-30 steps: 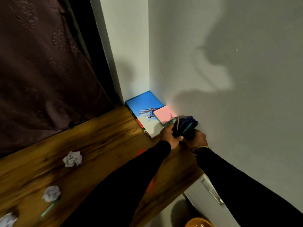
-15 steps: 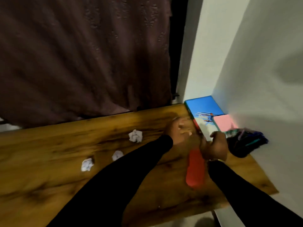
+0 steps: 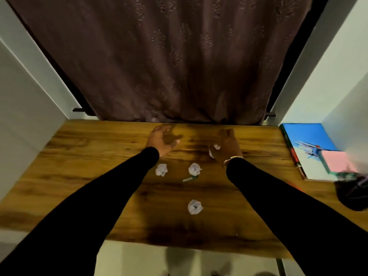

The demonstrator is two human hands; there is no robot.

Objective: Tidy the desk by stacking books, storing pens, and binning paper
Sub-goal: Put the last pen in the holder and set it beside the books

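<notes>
**Right hand (image 3: 227,149) grasps a crumpled paper ball (image 3: 213,150)**

It holds the ball just above the wooden bench (image 3: 79,156). The left hand (image 3: 163,141) is released, fingers relaxed. Three more paper balls (image 3: 195,206) lie nearer the person (a pen (image 3: 190,178) just beside one). Stacked books (image 3: 310,144) sit far right.

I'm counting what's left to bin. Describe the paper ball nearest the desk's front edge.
The paper ball is white, crumpled and roughly round, with a small dark mark at its middle. It lies on the wooden desk, between the black left sleeve and right sleeve. Only the desk touches it.
</notes>
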